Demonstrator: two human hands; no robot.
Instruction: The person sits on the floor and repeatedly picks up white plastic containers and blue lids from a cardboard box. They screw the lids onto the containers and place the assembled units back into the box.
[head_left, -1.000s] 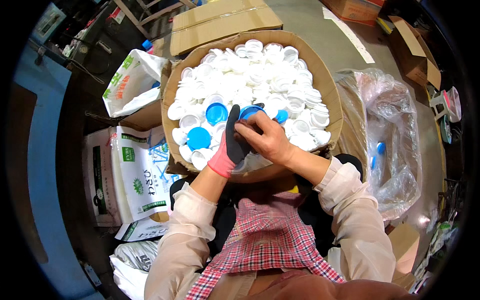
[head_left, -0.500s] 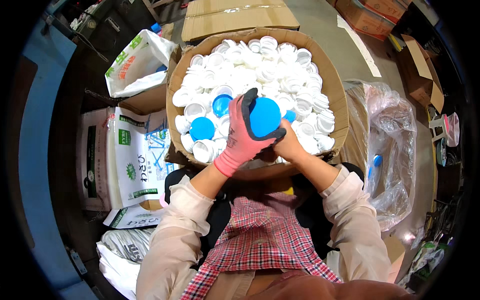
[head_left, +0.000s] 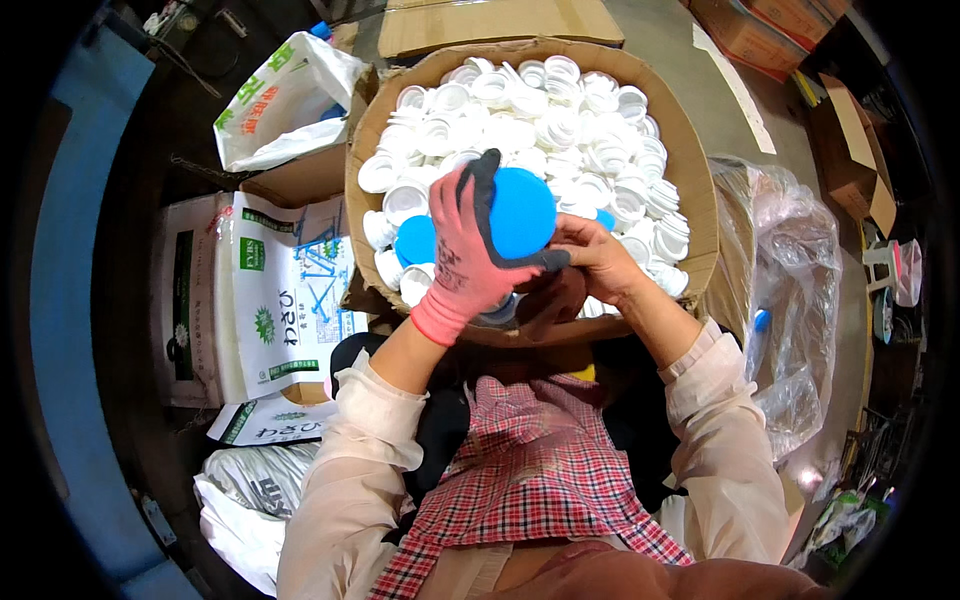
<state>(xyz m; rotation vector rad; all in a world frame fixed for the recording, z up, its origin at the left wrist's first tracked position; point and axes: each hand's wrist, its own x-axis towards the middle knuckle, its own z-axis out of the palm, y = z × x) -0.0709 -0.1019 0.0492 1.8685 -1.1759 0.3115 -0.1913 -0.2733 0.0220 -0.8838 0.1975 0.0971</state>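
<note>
My left hand [head_left: 462, 255], in a pink glove with dark grip patches, is closed round a round blue lid [head_left: 525, 212]. The lid is held above a large cardboard box of white plastic caps [head_left: 515, 125], its flat face turned up. My bare right hand [head_left: 600, 258] is at the lid's right edge, thumb and fingers pinched together there. Whether they grip the rim or something small, I cannot make out. Another blue lid [head_left: 415, 240] lies among the caps, partly covered by my glove. A bit of blue [head_left: 605, 219] shows behind my right hand.
The cardboard box [head_left: 700, 215] stands directly in front of me. A white plastic bag [head_left: 285, 110] is at its far left, above printed white sheeting [head_left: 290, 300]. Clear plastic wrapping [head_left: 790, 300] is on the right. A flat carton [head_left: 500, 25] lies beyond the box.
The box has shifted up and right in view. My gloved hand and lid are further left over the caps, covering a second blue lid. More of my right fingers shows at the rim.
</note>
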